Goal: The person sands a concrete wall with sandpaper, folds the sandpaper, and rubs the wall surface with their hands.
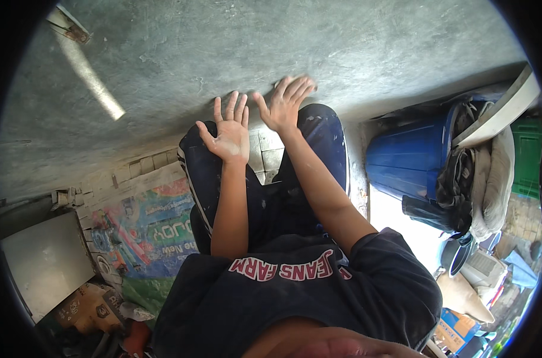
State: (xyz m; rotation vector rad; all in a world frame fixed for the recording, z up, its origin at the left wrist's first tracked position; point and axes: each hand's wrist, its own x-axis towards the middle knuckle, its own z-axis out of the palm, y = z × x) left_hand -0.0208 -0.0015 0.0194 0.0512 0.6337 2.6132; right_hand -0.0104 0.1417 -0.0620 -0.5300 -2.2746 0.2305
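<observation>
My left hand (231, 134) is raised above my left knee, its fingers spread and palm up. Pale powder coats the heel of that palm, and nothing lies in it. Further right, my right hand (283, 107) reaches to the grey wall (181, 53), thumb held apart and fingers stretched out along the surface. Those fingertips are a little blurred. A small light-brown edge shows by them, and I cannot make out whether something lies beneath.
A blue plastic barrel (405, 155) stands to the right, with dark and grey cloths (486, 179) over it. At left, a printed plastic sheet (157, 221) covers the floor beside a grey panel (47, 262) and a cardboard box (89, 307). Pale tiles (270, 152) show between my knees.
</observation>
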